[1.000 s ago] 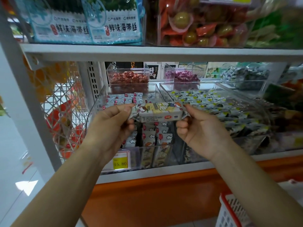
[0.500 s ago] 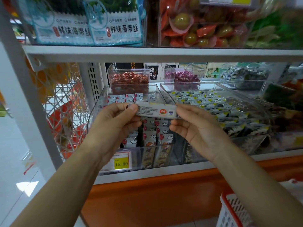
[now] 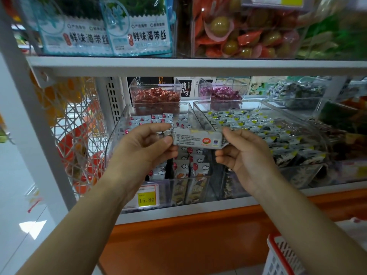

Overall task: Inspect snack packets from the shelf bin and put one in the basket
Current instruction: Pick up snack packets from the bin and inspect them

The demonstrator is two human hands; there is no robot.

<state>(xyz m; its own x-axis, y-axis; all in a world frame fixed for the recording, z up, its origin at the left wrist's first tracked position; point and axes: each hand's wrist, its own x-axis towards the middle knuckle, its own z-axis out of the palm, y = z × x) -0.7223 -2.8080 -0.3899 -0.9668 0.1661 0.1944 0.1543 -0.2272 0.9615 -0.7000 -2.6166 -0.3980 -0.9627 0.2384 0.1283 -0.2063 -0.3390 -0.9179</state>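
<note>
Shop shelving fills the view. Lowest and nearest, a red-rimmed white basket (image 3: 280,255) sits at the right edge. Both forearms reach up and forward. The left hand (image 3: 145,147) and right hand (image 3: 246,153) each pinch one end of a snack packet (image 3: 196,138), held level between them before the clear shelf bin (image 3: 117,141) of similar packets.
</note>
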